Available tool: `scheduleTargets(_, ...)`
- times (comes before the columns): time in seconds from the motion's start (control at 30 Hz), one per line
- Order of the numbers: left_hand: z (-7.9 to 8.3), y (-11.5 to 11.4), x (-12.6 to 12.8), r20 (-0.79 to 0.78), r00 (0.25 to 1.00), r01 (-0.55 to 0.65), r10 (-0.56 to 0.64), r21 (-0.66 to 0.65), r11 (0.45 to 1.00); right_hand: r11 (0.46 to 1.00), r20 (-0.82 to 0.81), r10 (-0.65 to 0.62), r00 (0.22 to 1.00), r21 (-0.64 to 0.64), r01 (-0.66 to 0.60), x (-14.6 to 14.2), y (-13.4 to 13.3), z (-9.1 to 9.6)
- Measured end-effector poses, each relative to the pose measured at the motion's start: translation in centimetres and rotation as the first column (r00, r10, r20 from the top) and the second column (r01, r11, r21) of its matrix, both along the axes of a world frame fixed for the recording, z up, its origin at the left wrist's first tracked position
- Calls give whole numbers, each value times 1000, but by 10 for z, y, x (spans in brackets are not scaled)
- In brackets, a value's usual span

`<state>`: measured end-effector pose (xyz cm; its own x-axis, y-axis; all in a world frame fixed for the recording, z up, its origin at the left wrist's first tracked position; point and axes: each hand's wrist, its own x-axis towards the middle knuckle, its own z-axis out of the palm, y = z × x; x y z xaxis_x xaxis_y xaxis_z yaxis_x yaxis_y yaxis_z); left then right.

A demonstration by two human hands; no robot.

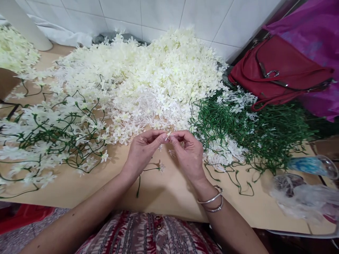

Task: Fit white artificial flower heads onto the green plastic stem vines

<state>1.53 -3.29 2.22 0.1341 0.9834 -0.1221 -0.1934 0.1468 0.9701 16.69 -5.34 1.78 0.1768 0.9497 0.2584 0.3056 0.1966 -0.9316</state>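
Note:
My left hand (pixel 144 148) and my right hand (pixel 188 151) meet above the middle of the table, thumbs and forefingers pinched close together. Between the fingertips is a small white artificial flower piece (pixel 169 135), partly hidden by the fingers. Just below the hands, a green stem (pixel 152 169) with a white stamen tuft lies on the table. Beyond the hands spreads a large heap of cream-white artificial flowers (pixel 159 74). To the right sits a pile of green plastic stems (pixel 219 116). At the left lie white flowers joined to green stems (pixel 58 130).
A red handbag (pixel 286 67) and a purple bag (pixel 315 28) stand at the back right. At the right edge are a clear plastic bag (pixel 304 194) and a blue-patterned cup (pixel 312 165). A tiled wall (pixel 164 14) rises behind the table (pixel 169 201).

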Motion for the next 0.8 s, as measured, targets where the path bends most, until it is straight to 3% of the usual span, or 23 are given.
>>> scheduleTargets(0.27, 1, -6, 7, -2, 999, -37, 37, 34, 999, 983, 109, -77, 991, 176, 57, -4, 1, 2)
scheduleTargets(0.57, 1, -3, 6, 41, 998, -54, 57, -55, 997, 990, -4, -43, 999, 133, 44, -6, 1, -2)
scheduleTargets(0.8, -1, -7, 2, -32, 999, -18, 19, 44, 999, 999, -99, 14, 995, 48, -9, -6, -1, -3)
